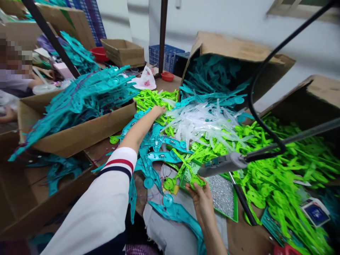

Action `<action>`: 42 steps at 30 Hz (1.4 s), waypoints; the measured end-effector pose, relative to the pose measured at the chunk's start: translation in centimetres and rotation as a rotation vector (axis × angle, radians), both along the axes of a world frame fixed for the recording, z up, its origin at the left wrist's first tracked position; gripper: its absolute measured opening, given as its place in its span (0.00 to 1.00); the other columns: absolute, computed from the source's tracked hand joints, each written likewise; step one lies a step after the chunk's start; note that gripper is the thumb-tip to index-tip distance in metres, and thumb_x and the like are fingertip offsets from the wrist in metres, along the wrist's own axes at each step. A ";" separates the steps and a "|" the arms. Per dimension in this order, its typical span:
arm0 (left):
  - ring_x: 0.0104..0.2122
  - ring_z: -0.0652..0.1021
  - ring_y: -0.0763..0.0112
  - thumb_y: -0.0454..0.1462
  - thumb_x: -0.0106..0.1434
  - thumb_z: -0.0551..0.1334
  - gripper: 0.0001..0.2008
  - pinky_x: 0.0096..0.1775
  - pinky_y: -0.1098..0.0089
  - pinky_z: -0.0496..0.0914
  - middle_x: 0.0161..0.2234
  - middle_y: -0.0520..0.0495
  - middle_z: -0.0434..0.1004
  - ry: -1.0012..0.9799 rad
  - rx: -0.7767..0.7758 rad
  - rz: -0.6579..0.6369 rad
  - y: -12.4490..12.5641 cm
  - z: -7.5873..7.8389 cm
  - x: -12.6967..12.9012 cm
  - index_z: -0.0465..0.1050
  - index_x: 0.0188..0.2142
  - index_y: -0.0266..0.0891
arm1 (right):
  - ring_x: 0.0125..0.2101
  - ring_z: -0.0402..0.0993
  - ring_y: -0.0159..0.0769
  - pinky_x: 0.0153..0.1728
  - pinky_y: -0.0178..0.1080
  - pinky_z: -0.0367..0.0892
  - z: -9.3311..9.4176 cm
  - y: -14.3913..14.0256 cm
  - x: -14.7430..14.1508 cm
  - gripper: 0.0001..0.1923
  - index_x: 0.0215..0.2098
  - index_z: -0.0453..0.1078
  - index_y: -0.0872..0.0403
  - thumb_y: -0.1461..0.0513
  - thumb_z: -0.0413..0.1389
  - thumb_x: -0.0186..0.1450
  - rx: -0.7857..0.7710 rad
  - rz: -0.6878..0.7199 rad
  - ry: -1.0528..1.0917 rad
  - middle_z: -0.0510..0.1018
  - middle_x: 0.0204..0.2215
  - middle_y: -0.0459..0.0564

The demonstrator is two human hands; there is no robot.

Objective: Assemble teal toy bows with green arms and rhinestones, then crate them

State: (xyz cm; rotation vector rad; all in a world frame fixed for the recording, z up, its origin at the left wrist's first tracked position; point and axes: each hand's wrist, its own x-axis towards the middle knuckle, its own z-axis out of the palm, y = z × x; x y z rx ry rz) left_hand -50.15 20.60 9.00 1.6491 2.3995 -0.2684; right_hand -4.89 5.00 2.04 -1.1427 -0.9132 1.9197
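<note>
By the right hand (pixel 203 202), a tray (pixel 235 208) holds silver bits (pixel 221 194).

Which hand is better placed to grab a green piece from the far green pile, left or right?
Probably the left hand: it is stretched out at the far green pile. The right hand is nearer the body and holds a green part.

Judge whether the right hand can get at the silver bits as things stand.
Probably yes: the right hand is by the tray and the silver bits lie mostly exposed, though the hand holds a green part and the grey tool may crowd the way.
</note>
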 end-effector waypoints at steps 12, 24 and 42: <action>0.51 0.76 0.55 0.25 0.55 0.58 0.24 0.48 0.64 0.69 0.52 0.37 0.72 0.127 0.310 -0.272 -1.3 3.7 2.8 0.75 0.51 0.37 | 0.33 0.82 0.37 0.41 0.45 0.79 0.7 -0.3 0.2 0.30 0.49 0.66 0.48 0.58 0.71 0.52 -0.038 -0.014 0.033 0.77 0.30 0.39; 0.47 0.77 0.63 0.24 0.59 0.55 0.18 0.47 0.67 0.72 0.48 0.42 0.76 -0.190 0.512 -0.530 -20.3 -2.0 15.6 0.74 0.44 0.41 | 0.43 0.80 0.42 0.51 0.52 0.73 0.1 -2.7 -0.4 0.34 0.56 0.65 0.49 0.48 0.66 0.55 0.171 0.050 -0.059 0.78 0.43 0.50; 0.61 0.72 0.59 0.34 0.69 0.58 0.15 0.60 0.58 0.73 0.57 0.43 0.69 -0.311 0.888 -0.466 -29.5 -2.4 17.0 0.76 0.52 0.49 | 0.42 0.79 0.40 0.48 0.47 0.73 5.1 -2.4 -5.6 0.21 0.46 0.75 0.53 0.48 0.58 0.63 0.620 0.130 -0.177 0.83 0.43 0.54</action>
